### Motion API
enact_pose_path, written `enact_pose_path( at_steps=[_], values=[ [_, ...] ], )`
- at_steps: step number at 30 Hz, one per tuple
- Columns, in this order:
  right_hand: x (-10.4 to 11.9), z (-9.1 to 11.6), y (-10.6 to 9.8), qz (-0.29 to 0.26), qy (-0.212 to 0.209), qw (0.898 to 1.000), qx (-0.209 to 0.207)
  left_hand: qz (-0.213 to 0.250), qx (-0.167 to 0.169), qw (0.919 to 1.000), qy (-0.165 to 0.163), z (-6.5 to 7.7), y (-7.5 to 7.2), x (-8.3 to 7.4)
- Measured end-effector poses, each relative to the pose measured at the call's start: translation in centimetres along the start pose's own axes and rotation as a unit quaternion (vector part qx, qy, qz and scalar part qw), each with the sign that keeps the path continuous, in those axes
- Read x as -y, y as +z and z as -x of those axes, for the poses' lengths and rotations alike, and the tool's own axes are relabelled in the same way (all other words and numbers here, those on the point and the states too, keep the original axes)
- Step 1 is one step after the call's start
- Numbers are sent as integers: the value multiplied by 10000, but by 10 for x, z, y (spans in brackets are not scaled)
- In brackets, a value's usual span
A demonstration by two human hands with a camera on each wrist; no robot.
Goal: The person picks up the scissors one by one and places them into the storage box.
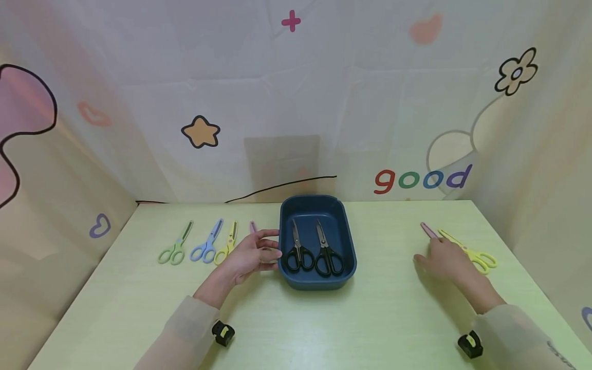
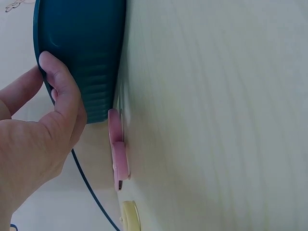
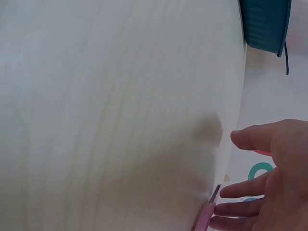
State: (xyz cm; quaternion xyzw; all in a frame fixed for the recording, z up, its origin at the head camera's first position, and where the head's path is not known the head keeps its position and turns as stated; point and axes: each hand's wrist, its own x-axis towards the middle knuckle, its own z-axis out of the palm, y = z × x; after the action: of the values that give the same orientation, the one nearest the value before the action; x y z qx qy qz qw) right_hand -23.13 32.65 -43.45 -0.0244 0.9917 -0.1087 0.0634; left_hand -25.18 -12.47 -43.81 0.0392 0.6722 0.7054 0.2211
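Scissors [image 1: 428, 229], pink, by right hand [image 1: 446, 257], long axis slanting, tip far-left

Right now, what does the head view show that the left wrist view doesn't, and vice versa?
Only the head view: two black-handled metal scissors inside a dark-blue rounded plastic tray; all-green scissors; light-blue scissors; the right hand over a narrow pink item and right-side yellow scissors.

Only the left wrist view: the tray's ribbed outer side and the pink plastic handles, seen edge-on.

Both: the left hand at the tray's rim, the tray, the pale wood-grain table, and part of the left-side yellow scissors.
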Motion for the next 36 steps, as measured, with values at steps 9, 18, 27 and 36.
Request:
enact_pose_path(
  at_steps=[9,18,27,36],
  values=[
    [4,0,6,-1,-236,9997,32,0,-39,10000,-41,-1,0,1],
    [19,-1,11,-79,-461,9988,-157,15,-100,9999,-67,0,0,2],
    [20,-3,5,-684,-331,9968,-236,6,-58,10000,-39,1,0,0],
    [12,2,6,-457,-338,9980,-282,-2,7,10000,-44,0,-1,0]
  ],
)
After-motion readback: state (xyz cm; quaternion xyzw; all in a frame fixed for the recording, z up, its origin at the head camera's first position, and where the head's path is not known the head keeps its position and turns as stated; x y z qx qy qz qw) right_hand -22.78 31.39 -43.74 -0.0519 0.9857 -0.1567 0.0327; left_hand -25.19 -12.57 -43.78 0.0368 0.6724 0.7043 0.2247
